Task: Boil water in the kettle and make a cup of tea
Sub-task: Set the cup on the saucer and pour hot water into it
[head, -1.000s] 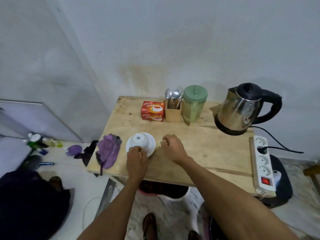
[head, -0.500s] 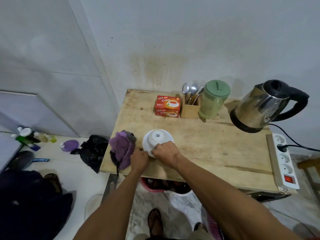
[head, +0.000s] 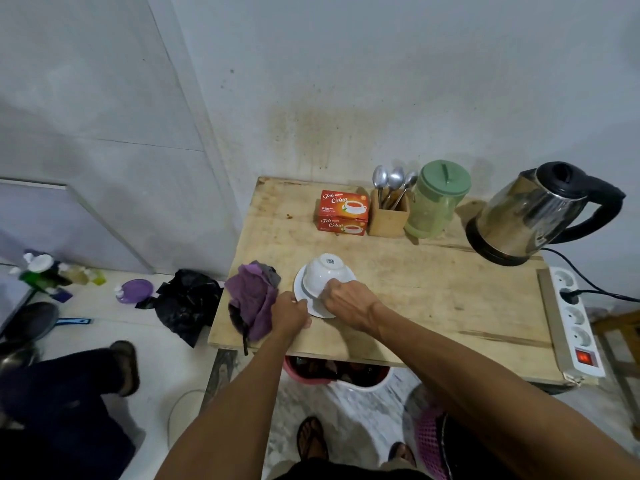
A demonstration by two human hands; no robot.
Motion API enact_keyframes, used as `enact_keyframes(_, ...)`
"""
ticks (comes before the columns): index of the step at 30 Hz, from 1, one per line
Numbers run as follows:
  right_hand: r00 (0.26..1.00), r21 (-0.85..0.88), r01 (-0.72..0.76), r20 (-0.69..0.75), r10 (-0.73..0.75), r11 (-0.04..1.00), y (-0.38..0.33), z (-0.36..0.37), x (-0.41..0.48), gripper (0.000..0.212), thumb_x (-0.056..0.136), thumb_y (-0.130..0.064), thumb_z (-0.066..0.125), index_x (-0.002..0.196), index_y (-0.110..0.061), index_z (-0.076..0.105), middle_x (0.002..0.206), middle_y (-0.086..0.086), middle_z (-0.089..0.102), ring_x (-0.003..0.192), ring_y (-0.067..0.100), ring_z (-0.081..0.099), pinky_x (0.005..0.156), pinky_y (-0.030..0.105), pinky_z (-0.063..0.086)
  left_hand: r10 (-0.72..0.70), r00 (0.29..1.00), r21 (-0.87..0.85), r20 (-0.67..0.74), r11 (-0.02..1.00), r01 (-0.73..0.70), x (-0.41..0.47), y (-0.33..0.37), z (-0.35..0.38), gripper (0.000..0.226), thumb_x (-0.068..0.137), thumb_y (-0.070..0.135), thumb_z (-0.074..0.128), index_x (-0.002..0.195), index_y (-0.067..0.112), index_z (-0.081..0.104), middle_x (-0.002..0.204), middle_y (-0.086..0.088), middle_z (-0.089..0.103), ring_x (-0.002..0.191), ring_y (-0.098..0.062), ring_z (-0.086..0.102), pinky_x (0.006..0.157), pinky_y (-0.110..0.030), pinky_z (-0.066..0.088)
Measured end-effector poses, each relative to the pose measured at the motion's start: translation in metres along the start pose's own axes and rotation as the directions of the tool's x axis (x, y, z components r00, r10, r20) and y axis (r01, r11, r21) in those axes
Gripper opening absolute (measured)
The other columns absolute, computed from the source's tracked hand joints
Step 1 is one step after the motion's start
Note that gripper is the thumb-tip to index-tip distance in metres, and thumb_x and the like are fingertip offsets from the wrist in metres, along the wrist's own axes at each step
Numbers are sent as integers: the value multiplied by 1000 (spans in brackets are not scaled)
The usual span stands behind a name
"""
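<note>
Upturned white ceramic cup (head: 323, 273) now tilted off its white saucer (head: 300, 292), right hand (head: 349, 301) newly gripping cup, left hand (head: 290, 315) pinching saucer rim on wooden counter (head: 433, 299)

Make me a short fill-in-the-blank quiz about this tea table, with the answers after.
1. The white cup sits ____ on its saucer.
2. The right hand grips the ____.
3. The cloth beside the left hand is ____.
4. The spoons stand between the tea box and the ____ jar.

Answers: upside down; cup; purple; green
</note>
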State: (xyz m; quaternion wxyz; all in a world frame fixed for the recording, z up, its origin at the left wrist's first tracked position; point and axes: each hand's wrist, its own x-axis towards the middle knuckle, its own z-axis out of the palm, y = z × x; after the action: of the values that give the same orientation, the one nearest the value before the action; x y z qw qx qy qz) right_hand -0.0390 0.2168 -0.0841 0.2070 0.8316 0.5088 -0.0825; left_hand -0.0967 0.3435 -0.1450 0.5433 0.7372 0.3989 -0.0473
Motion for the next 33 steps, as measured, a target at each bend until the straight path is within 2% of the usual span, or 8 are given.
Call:
enact_keyframes(2,997,114,-69,-33,73,991,9,-1,-1,29,97,-2,45,123,-2,58,115,19,58,91,36,66,60,38,41,-11,1000,-34,4,999,12,-1,0,-1,6,89,8,59,84,6,59,89,-29,72,53,-23,65,53,-31,60)
enact_keyframes(6,935,444,-241,-132,329,863,15,0,-1,22,99,-19,47,112,-6,58,107,18,57,80,40,64,58,36,36,-29,1000,-70,10,997,30,1,0,-1,7,89,6,59,85,8,53,89,-31,71,62,-28,64,71,-47,62)
enact_keyframes(10,739,926,-278,36,672,255,7,3,2,29,97,-32,50,85,-7,61,81,11,65,74,29,59,63,37,45,-30,999,-78,16,996,32,2,-1,1,4,89,7,58,90,8,54,92,-31,71,67,-31,67,75,-50,62)
enact_keyframes(13,705,953,-197,301,642,-229,3,11,-1,31,95,-35,52,74,-13,61,71,3,63,64,20,52,58,31,41,-26,998,-101,51,994,31,4,-3,0,10,89,7,59,98,6,56,96,-31,71,80,-38,71,78,-56,60)
enact_keyframes(15,710,916,-162,367,601,-367,0,20,-6,37,95,-34,53,65,-14,55,66,4,61,52,18,48,48,25,36,-29,997,-117,70,992,37,6,-4,-1,16,89,8,60,105,6,56,98,-30,71,81,-38,71,77,-57,60)
enact_keyframes(21,748,800,-125,464,475,-587,-10,33,-13,37,100,-30,51,68,-14,52,60,2,62,33,13,43,35,16,27,-36,995,-123,91,991,47,10,-6,-1,22,91,11,60,112,10,57,102,-27,70,92,-40,71,80,-55,60)
enact_keyframes(28,763,755,-160,503,406,-636,-11,43,-14,34,100,-30,48,71,-14,55,66,6,63,37,17,44,36,16,23,-18,993,-153,117,988,36,15,-7,-2,17,92,8,58,107,16,58,101,-20,70,61,-25,70,46,-26,57)
enact_keyframes(33,707,854,-205,467,531,-478,-15,56,-15,29,95,-28,55,73,-12,63,69,3,63,59,13,56,55,25,43,0,985,-192,170,981,33,21,-10,1,35,87,2,60,121,13,59,120,-12,66,104,-33,67,84,-49,60)
